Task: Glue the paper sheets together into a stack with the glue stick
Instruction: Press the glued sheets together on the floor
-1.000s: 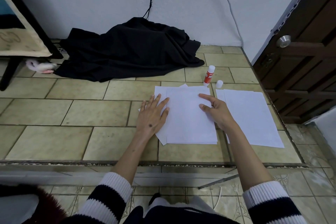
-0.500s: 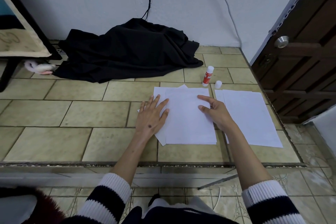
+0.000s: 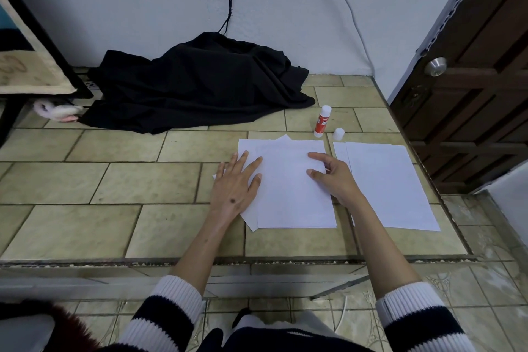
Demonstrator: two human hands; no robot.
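- Paper stack (image 3: 294, 194): white sheets lying slightly askew on the tiled floor (image 3: 114, 186), directly in front of me.
- My left hand (image 3: 235, 183): flat, fingers straight and spread, pressing the stack's left edge; it grips nothing.
- My right hand (image 3: 333, 176): fingers loosely bent, fingertips resting on the top sheet near its right edge.
- Loose sheets (image 3: 385, 183): just right of the stack.
- Glue stick (image 3: 322, 121): upright beyond the stack, its cap (image 3: 339, 134) off, standing beside it.
- Black cloth (image 3: 197, 83): heaped against the wall.

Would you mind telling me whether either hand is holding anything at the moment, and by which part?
Nothing is gripped. The left hand lies flat on the paper stack, and the right hand rests fingertips on it.
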